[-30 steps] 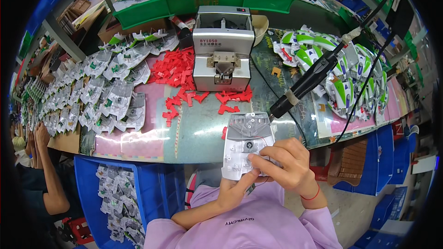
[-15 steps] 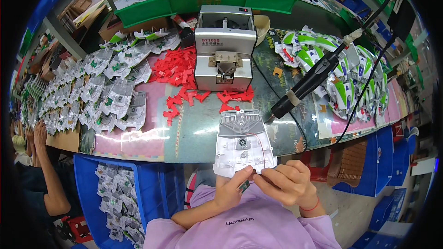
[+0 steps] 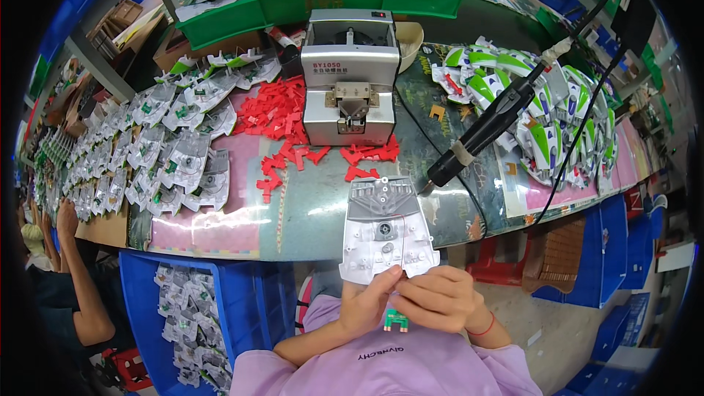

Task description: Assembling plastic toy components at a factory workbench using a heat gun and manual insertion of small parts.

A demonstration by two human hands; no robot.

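A white and grey plastic housing with a thin wire across its inner side tilts over the table's near edge. My left hand is closed on its lower edge, thumb on top. Against that same edge, my right hand has its fingers pinched together. Below the right fingers hangs a small green circuit board with copper-coloured prongs; the fingertips hide its upper part. Beyond the housing stands a silver screw-feeding machine, and to its right a black electric screwdriver hangs at a slant.
Red plastic parts lie around the machine. Housings with boards cover the table's left; green-and-white shells are piled right. A blue crate of parts stands below left. A green tray sits behind. A co-worker's arm shows far left.
My right hand has shifted left toward my left hand, its fingers drawn closer together. The green board, earlier mostly beside the left fingers, now hangs in plain sight below the right ones.
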